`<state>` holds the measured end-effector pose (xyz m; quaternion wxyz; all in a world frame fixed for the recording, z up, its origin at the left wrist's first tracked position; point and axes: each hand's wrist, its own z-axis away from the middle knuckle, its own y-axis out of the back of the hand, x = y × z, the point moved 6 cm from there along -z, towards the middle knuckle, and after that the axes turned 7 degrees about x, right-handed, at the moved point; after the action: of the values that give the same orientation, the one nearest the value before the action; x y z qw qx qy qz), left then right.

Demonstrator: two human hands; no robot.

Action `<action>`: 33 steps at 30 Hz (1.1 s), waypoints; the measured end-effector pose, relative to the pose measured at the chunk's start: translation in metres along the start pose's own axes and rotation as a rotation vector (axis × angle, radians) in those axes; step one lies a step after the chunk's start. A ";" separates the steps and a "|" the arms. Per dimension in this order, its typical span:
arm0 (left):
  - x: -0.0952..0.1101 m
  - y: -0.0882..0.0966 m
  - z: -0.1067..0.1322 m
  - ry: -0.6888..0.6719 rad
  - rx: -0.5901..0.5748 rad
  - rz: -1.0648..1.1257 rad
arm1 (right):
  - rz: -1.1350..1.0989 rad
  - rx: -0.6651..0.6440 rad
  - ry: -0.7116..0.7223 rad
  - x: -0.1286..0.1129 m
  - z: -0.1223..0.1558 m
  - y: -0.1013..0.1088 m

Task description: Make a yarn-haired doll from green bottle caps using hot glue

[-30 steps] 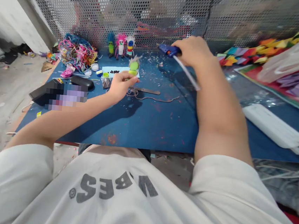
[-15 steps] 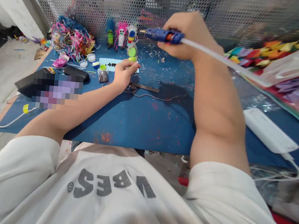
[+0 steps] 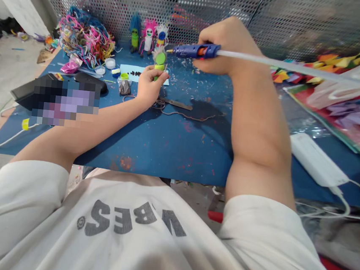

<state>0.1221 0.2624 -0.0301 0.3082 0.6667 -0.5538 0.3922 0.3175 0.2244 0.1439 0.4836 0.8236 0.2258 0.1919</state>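
My left hand (image 3: 150,85) pinches a small green yarn-haired doll (image 3: 160,58), held upright above the blue table. In my right hand (image 3: 228,44) is a blue glue gun (image 3: 194,50), with a long whitish glue stick (image 3: 257,58) running out of its back end. The nozzle points left and sits right by the doll's pale hair; whether it touches I cannot tell. Behind stand three finished-looking yarn-haired dolls (image 3: 148,38), green, white and multicoloured. Under my left hand lie a flat metal strip (image 3: 178,104) and a thin brown cord (image 3: 188,117).
A heap of coloured yarn (image 3: 81,38) lies at the back left. Small black bits rest on a light-blue sheet (image 3: 126,69). Black cases (image 3: 91,83) are on the left. A white power strip (image 3: 319,160) and folded coloured paper (image 3: 344,108) are on the right. Perforated metal (image 3: 192,9) stands behind.
The glue gun's nozzle has come down closer to the doll's top. My left hand keeps hold of the doll, with slightly more of its green body showing. The view has shifted a little.
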 end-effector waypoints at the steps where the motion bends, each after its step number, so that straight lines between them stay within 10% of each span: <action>1: 0.004 0.002 0.001 -0.013 0.009 -0.024 | 0.013 0.002 0.001 0.000 0.000 -0.001; 33: 0.016 0.002 0.007 -0.014 0.025 -0.052 | 0.038 -0.025 -0.017 0.001 -0.001 -0.003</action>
<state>0.1230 0.2481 -0.0198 0.3059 0.6873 -0.5335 0.3866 0.3176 0.2269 0.1422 0.4922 0.8230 0.2037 0.1971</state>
